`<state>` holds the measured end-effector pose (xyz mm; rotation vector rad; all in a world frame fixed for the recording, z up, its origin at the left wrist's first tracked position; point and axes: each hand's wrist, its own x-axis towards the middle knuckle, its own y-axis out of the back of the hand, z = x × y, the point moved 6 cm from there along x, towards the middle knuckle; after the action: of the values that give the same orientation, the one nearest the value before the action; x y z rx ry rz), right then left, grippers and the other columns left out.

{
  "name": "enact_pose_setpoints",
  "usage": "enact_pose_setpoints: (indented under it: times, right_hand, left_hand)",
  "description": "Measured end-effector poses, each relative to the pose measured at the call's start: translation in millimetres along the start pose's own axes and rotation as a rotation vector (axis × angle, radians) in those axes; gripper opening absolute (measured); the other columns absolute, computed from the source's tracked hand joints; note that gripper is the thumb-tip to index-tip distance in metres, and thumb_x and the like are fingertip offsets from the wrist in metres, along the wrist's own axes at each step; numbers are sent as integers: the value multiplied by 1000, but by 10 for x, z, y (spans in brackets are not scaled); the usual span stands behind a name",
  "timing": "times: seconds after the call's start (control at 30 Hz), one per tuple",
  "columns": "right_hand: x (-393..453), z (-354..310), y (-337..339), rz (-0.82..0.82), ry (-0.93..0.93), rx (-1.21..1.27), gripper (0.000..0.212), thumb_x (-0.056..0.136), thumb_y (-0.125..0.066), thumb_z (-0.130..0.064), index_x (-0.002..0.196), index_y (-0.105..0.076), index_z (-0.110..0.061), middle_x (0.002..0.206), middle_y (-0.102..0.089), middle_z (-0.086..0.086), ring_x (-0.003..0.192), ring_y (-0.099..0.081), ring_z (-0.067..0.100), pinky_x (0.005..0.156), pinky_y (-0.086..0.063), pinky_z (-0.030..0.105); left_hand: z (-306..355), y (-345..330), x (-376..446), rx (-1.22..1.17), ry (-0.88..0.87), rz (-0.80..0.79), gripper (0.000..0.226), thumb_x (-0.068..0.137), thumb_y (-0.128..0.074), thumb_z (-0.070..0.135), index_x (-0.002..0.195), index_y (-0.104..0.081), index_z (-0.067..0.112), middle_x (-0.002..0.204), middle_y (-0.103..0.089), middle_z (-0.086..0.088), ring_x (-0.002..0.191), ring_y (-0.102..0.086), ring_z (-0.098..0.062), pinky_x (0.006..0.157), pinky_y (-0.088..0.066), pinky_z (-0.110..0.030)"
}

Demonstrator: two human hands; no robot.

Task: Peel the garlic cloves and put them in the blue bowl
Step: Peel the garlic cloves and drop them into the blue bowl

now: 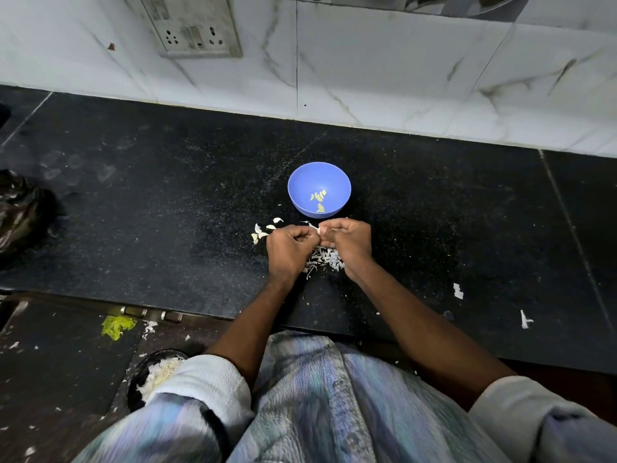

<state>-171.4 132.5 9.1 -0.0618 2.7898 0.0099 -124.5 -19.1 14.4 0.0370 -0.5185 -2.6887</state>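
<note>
While my left hand (289, 243) and right hand (347, 238) each grip one garlic clove (319, 230) with curled fingers, peeled cloves (319, 198) lie in the blue bowl (300, 182).

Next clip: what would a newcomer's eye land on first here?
The blue bowl stands out on the black counter, with a few peeled cloves inside. Just in front of it, the left hand and right hand pinch a garlic clove above a pile of white skins.
</note>
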Motion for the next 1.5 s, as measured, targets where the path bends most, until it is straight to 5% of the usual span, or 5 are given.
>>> enact_pose_setpoints:
  times: [0.2, 0.87, 1.2, 1.5]
  right_hand:
    - [9, 27, 29, 20, -69, 51, 11, 88, -74, 3, 95, -76, -4, 82, -79, 13, 71, -75, 17, 68, -59, 25]
    - [36, 27, 22, 36, -14, 0, 8, 88, -76, 1, 96, -77, 0, 79, -78, 11, 67, -70, 12, 66, -56, 22]
    - [48, -60, -27, -18, 193, -282, 14, 91, -72, 1, 96, -77, -11, 86, -78, -1, 78, -72, 5, 76, -57, 21]
    - [35, -83, -58, -77, 245, -225, 38, 90, -65, 7, 125, -67, -8, 89, -77, 7, 89, -74, 20, 88, -60, 33]
  left_hand:
    - [-17, -8, 14, -39, 5, -14, 8, 92, -79, 10, 97, -85, 12, 88, -81, 7, 75, -76, -5, 70, -61, -25]
    - [-18, -34, 6, -139, 73, -32, 2, 87, -82, 10, 87, -84, 11, 75, -79, 2, 65, -68, -5, 63, -59, -23]
    - [-123, 4, 32, -101, 69, -11, 5, 93, -80, 19, 93, -85, 17, 80, -80, 9, 70, -71, -2, 68, -60, -27]
    - [-144, 5, 51, -152, 113, -27, 14, 86, -88, 18, 97, -84, 9, 83, -81, 2, 71, -72, -3, 71, -59, -21]
